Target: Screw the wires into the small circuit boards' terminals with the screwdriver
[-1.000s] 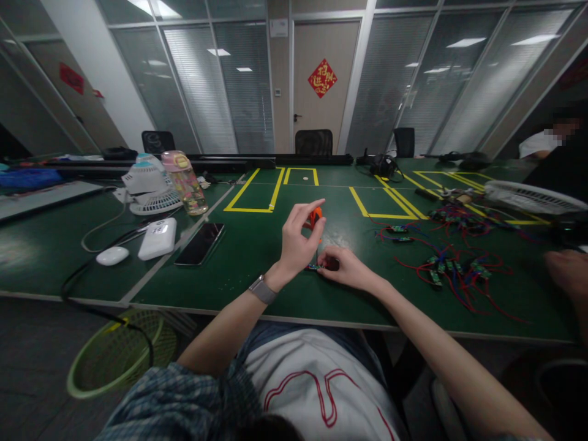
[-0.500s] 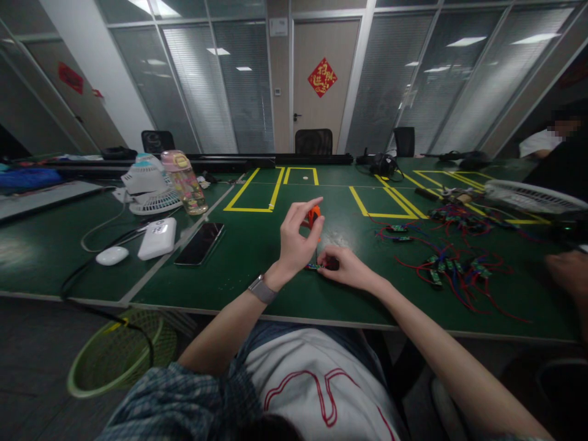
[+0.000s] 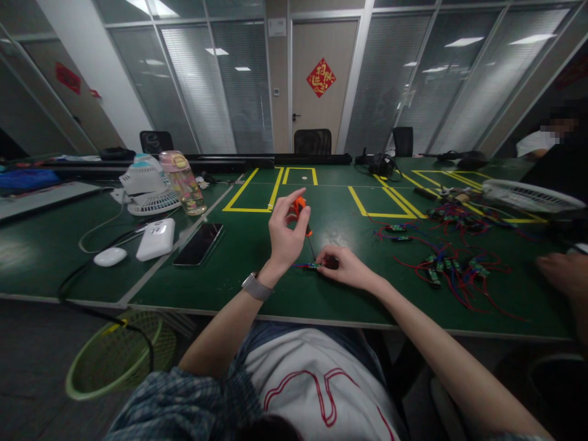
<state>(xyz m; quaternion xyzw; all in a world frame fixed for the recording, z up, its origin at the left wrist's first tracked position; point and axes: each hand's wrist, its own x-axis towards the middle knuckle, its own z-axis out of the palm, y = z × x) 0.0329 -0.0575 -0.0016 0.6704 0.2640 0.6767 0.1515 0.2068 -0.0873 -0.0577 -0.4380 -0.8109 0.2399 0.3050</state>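
Note:
My left hand (image 3: 287, 231) grips the orange and black handle of a screwdriver (image 3: 301, 208), with thumb and fingers closed around it. The thin shaft slants down to a small green circuit board (image 3: 313, 266) on the table. Pinched against that board is my right hand (image 3: 340, 264), its fingertips at the board's right end. Red and blue wires stick out from the left end of the board. Whether the tip sits in a screw is too small to tell.
Several circuit boards with red and blue wires (image 3: 443, 266) lie to the right, with a bigger pile (image 3: 459, 217) behind. On the left are a phone (image 3: 199, 244), a white power bank (image 3: 156, 239) and a bottle (image 3: 184, 184). A co-worker's hand (image 3: 558, 272) rests at the right edge.
My left hand and the screwdriver handle have shifted left, so the shaft now leans more. The wires left of the board have come into sight. My right hand stays at the board.

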